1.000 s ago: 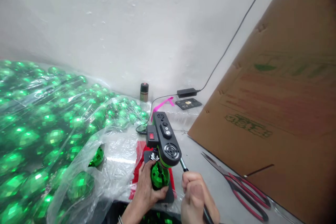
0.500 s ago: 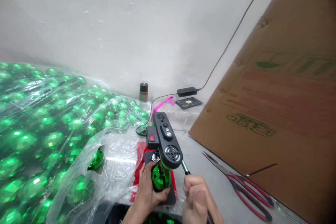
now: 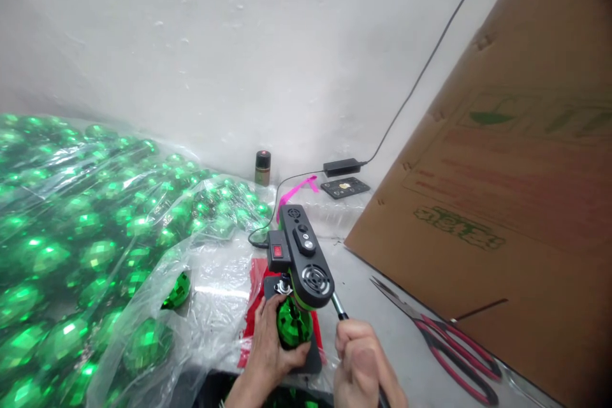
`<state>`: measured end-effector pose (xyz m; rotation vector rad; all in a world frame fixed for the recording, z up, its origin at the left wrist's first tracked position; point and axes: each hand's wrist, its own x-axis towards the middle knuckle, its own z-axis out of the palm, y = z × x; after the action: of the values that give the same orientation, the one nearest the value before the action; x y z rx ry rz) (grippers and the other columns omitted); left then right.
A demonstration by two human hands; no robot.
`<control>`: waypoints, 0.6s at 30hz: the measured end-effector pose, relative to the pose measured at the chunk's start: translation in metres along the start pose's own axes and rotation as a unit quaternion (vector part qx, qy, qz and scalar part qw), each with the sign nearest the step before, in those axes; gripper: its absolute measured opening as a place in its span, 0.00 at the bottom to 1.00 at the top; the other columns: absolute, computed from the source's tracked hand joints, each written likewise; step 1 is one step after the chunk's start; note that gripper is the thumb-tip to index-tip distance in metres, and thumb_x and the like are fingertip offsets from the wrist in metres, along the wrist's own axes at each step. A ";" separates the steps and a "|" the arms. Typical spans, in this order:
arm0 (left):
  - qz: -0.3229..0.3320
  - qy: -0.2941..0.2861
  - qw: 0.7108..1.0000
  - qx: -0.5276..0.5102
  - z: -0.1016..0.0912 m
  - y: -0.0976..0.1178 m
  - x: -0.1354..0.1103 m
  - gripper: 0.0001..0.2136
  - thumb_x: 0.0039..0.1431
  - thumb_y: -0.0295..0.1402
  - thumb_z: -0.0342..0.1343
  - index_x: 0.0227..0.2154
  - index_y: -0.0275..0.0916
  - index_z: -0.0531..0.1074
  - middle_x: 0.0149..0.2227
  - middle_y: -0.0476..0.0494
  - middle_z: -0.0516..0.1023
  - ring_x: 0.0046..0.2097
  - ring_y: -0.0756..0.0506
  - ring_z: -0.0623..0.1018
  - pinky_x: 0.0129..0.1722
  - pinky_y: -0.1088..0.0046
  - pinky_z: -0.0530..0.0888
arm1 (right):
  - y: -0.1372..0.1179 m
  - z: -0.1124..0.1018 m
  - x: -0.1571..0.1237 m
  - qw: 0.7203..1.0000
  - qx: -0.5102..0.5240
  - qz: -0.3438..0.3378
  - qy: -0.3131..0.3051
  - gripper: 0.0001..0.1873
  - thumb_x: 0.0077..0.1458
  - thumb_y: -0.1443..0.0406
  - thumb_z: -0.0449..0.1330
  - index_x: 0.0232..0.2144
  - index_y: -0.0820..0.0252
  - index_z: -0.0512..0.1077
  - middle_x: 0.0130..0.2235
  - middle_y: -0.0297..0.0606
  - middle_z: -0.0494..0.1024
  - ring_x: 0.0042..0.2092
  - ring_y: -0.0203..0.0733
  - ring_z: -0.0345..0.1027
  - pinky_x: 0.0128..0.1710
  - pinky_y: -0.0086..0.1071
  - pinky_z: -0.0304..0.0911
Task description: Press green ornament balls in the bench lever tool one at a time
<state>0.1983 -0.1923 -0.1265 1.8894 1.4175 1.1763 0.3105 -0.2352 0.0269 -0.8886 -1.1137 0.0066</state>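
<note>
My left hand (image 3: 270, 344) is closed around a shiny green faceted ball ornament (image 3: 292, 324), thumb at its lower right side. The ball is upright under the round front end of a black bench machine (image 3: 306, 258) with a red switch. Whether the ball's top touches the machine is hidden. In a fist, my right hand (image 3: 361, 360) grips the machine's lever handle (image 3: 340, 308), a metal rod with a black grip. Below the ball lies the machine's black base plate (image 3: 308, 363), resting on red cloth or plastic (image 3: 248, 306).
A large clear plastic bag of green balls (image 3: 95, 255) spreads over the left. Red-handled scissors (image 3: 442, 344) lie at right beside a tall cardboard box (image 3: 478, 191). Toward the wall are a small dark jar (image 3: 262, 168), pink ribbon (image 3: 296, 188), a power adapter (image 3: 342, 167) and a phone (image 3: 345, 187).
</note>
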 end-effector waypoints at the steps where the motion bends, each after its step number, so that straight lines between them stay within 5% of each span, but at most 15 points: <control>1: -0.004 -0.003 1.000 0.000 0.000 0.000 0.000 0.38 0.40 0.35 0.69 0.60 0.37 0.73 0.56 0.31 0.82 0.60 0.24 0.80 0.62 0.36 0.78 | 0.000 0.000 0.000 1.000 -0.004 0.003 -0.004 0.22 0.73 0.65 0.56 0.24 0.56 0.64 0.24 0.30 0.68 0.24 0.33 0.61 0.23 0.30 0.53; 18: -0.016 -0.009 1.000 -0.006 -0.002 0.002 0.002 0.38 0.39 0.36 0.69 0.59 0.35 0.73 0.55 0.30 0.82 0.59 0.23 0.79 0.63 0.32 0.75 | -0.002 -0.003 0.000 1.000 0.002 0.007 -0.018 0.20 0.74 0.66 0.55 0.26 0.56 0.63 0.25 0.30 0.69 0.24 0.34 0.62 0.24 0.31 0.52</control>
<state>0.1975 -0.1913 -0.1231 1.8579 1.4223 1.1469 0.3118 -0.2378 0.0278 -0.8958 -1.1409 0.0373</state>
